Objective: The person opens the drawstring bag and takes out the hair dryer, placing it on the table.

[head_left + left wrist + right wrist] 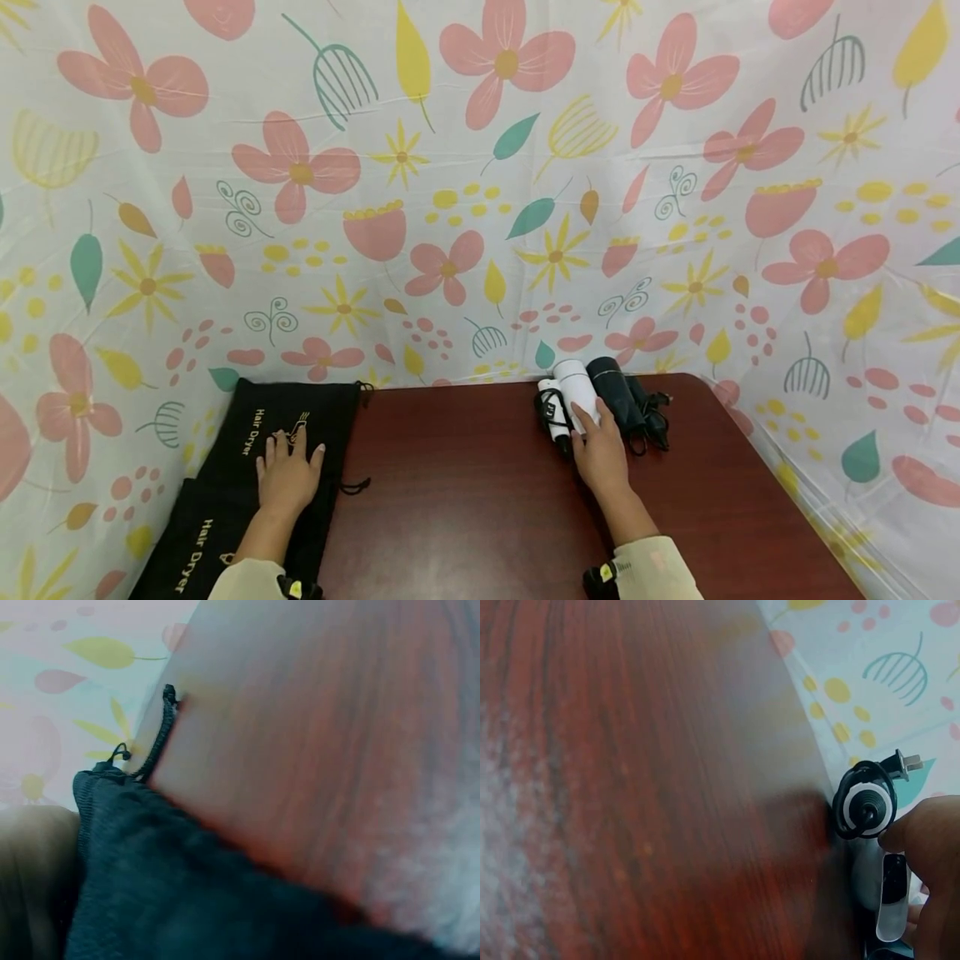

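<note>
On the left of the table, two black drawstring bags overlap, each printed "Hair Dryer" in gold. My left hand [291, 479] rests palm down on the farther bag [303, 408], fingers spread. In the left wrist view, that bag's dark cloth [172, 885] and a cord end [161, 735] show. At the back right, my right hand [602, 458] holds a white hair dryer [576, 383], its handle [553, 410] folded alongside with a black cord round it. The right wrist view shows the thumb and fingers at either side of the white handle [891, 922] and a plug [904, 763].
A black hair dryer [617, 396] lies folded just right of the white one, its cord bundled. The nearer bag [217, 533] lies at the front left. Brown tabletop [450, 483] stretches between the hands. A flowered curtain [480, 208] hangs behind the table.
</note>
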Available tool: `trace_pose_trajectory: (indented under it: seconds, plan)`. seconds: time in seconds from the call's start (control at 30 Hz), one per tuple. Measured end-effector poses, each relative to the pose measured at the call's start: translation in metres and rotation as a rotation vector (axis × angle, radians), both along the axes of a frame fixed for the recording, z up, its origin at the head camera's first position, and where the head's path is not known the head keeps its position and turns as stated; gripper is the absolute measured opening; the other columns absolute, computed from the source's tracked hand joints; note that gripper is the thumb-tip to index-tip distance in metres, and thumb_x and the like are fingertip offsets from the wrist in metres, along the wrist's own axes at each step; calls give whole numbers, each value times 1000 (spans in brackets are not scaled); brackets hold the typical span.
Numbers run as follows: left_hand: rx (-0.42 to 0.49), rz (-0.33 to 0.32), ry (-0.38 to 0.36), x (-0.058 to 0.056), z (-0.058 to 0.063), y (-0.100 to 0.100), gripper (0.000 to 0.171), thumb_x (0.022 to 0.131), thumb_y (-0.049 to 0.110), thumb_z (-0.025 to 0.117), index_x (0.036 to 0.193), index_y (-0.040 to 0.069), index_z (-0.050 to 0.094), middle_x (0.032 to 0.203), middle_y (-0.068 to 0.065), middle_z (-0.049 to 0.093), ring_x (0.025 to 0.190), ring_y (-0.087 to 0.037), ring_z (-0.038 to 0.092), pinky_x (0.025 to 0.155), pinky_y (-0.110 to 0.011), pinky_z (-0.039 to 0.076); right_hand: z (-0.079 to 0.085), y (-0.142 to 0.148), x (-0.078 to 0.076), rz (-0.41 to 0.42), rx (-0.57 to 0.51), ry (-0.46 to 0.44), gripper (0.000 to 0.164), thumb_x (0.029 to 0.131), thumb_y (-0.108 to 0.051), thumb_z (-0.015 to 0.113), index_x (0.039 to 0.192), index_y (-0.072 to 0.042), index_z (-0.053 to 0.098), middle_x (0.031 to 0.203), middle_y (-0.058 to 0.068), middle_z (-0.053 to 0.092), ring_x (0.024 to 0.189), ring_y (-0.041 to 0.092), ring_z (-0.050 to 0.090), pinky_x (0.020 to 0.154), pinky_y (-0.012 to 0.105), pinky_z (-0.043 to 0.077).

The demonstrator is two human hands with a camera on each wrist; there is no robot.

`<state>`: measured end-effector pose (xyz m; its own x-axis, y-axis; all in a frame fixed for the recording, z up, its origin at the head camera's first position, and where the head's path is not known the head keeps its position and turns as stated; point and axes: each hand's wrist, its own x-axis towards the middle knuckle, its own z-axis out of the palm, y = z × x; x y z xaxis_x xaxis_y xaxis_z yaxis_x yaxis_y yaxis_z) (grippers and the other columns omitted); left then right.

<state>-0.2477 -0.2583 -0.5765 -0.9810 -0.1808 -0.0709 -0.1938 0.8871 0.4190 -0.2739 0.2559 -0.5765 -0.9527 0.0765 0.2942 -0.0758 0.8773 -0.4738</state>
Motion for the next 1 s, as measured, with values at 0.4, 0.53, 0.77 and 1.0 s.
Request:
trace_pose_trajectory:
  seconds: [0.4,0.53,0.77,1.0]
  plan:
    - [-3,-8,55,-1,2,5,72,108,48,34,159,-2,22,162,-38,7,151,-55,-1,119,-72,1,-3,2,-1,22,2,33,49,98,-13,64,146,-12,55,160,29,28,139,54,37,105,70,39]
    - [8,-17,107,-1,11,12,71,108,46,36,158,-4,24,162,-37,12,152,-55,2,120,-71,4,-3,5,1,29,7,39,48,98,-14,63,145,-12,55,160,29,28,138,55,37,105,72,37]
    - [33,-43,203,-2,31,29,67,108,44,40,155,-3,31,161,-34,22,153,-52,9,120,-71,8,3,7,2,22,0,31,46,99,-19,63,144,-12,57,159,29,29,141,54,34,108,71,35]
    - [96,-104,289,-2,50,56,62,107,40,46,152,0,38,160,-31,27,153,-50,13,121,-69,13,13,8,6,32,-50,90,46,99,-19,64,144,-10,57,158,28,32,141,52,34,107,71,36]
